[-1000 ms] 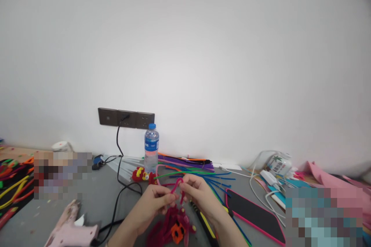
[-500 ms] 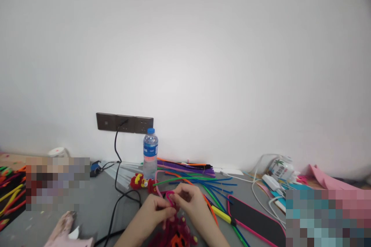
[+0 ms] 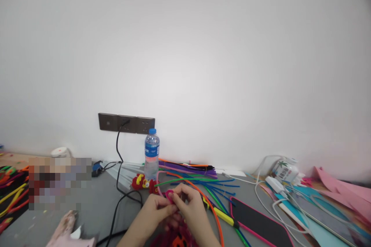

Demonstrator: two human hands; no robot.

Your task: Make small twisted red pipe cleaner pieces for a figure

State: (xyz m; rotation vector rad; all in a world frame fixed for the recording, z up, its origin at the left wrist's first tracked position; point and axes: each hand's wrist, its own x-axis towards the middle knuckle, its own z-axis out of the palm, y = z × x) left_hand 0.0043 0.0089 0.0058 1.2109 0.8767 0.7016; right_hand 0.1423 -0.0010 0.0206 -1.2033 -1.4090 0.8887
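Both hands meet low in the middle of the head view, fingertips pinched together. My left hand [image 3: 158, 210] and my right hand [image 3: 188, 200] grip a magenta pipe cleaner [image 3: 169, 196], bent into a small loop at the fingertips. Below them lies a dark magenta fuzzy piece with an orange and black part [image 3: 179, 241], partly hidden by the hands and cut off by the frame's lower edge. Just behind the hands is a red and yellow fuzzy figure [image 3: 142, 182]. A pink pipe cleaner [image 3: 159, 177] curves up beside it.
A water bottle [image 3: 152, 158] stands near the wall. Purple pipe cleaners [image 3: 188, 169] and blue ones [image 3: 220, 185] lie behind the hands. To the right are a yellow-handled tool [image 3: 223, 216], a pink-edged dark phone [image 3: 257, 220] and white cables [image 3: 278, 187]. A black cord [image 3: 117, 177] runs down left.
The view has shifted slightly, so the table things sit a little further right. My fingers have closed in around the magenta pipe cleaner, and its loop shows smaller.
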